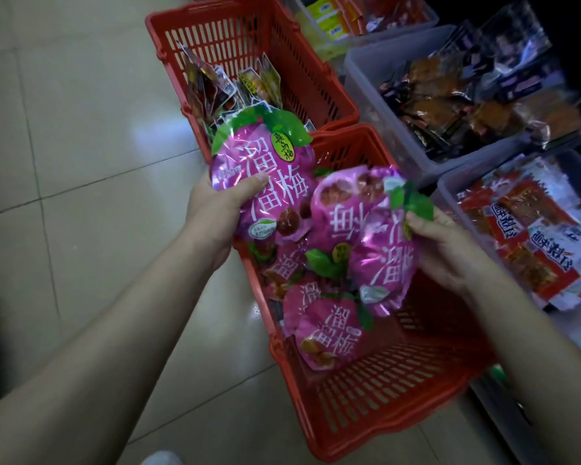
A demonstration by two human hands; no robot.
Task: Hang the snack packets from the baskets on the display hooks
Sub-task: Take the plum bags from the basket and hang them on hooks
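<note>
Holding, left hand (215,209): fingers and thumb clamped on one purple packet (265,169), lifted above the near basket (399,380).
Holding, right hand (446,253): thumb pinches the green top of a second packet (383,260). A third packet (342,203), upside down, lies against it, and whether it is also gripped cannot be told.
Contents, near basket: red, on the floor, with several identical packets (329,330) inside.
Far basket (249,38): red, holds smaller mixed packets (215,85), untouched.
Display hooks: not in view.
Progress: judged as pick-up stage. No packet is seen hung, and both baskets have stock to clear.
Legible print: 溜溜梅 in white on the purple packets. Characters on the yellow-green oval badge are unclear.
Grey bins (366,68): other snacks, print too blurred to read.
</note>
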